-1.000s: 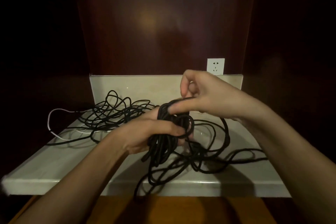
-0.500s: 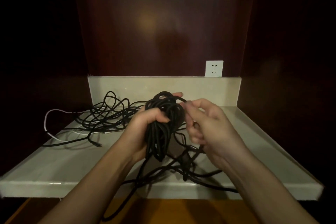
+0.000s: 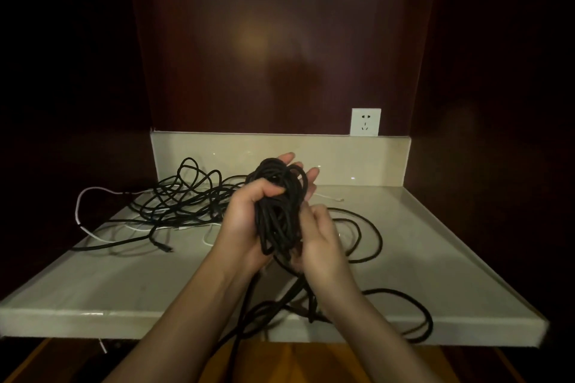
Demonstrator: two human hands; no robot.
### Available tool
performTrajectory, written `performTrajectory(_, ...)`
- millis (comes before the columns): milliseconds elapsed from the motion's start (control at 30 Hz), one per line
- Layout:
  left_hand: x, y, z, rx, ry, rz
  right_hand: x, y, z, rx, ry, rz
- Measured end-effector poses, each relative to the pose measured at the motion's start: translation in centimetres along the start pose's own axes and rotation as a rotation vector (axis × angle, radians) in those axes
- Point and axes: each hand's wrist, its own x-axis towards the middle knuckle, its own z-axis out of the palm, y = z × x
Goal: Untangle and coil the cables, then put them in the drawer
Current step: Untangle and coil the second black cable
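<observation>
A coil of black cable [image 3: 278, 196] hangs upright over the middle of the stone counter [image 3: 124, 289]. My left hand [image 3: 242, 221] grips it, thumb curled over the front and fingertips sticking out behind its top. My right hand [image 3: 322, 246] is at the coil's lower right, fingers curled round the strands there. The loose tail of the same cable [image 3: 370, 227] loops over the counter to the right and droops past the front edge [image 3: 426, 317]. A tangle of black cables [image 3: 186, 193] lies at the back left, with a white cable [image 3: 79, 205] mixed in.
A white wall socket [image 3: 365, 122] sits above the low stone backsplash [image 3: 357, 158]. Dark wooden walls close in the counter at the back and both sides. Below the front edge there is a brown wooden surface [image 3: 280, 361]. No drawer is recognisable.
My right hand dropped from the top of the coil to its lower end. The loose tail now lies in wider loops to the right. My left hand kept its grip.
</observation>
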Motion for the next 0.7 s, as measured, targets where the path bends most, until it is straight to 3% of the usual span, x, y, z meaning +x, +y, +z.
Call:
performTrajectory(100, 0.7, 0.2, 0.0, -0.062, 0.053, 0.095, -0.6, 0.4, 0.3, 0.068, -0.062, -0.044)
performTrajectory(367, 3.2, 2.0, 1.3, -0.145, 0.135, 0.318, -1.2, 1.5, -0.4, -0.407, -0.186, -0.124)
performTrajectory(433, 3.3, 1.8, 1.2, -0.161, 0.192, 0.391, -1.4, 1.2, -0.9, -0.27, -0.203, -0.117)
performTrajectory(567, 3.7, 2.0, 0.5, -0.024, 0.272, 0.572, -1.3, 0.3, -1.8, 0.536, -0.244, 0.112)
performTrajectory(600, 3.9, 2.0, 0.4, 0.031, 0.278, 0.62, -1.2, 0.1, -2.0, 0.629, -0.273, 0.155)
performTrajectory(633, 4.0, 2.0, 0.5, 0.103, 0.277, 0.676, -1.2, -0.1, -2.1, 0.615, -0.323, 0.18)
performTrajectory(700, 4.1, 2.1, 0.5, 0.319, 0.282, 0.822, -1.2, 0.1, -2.3, 0.293, -0.411, 0.151)
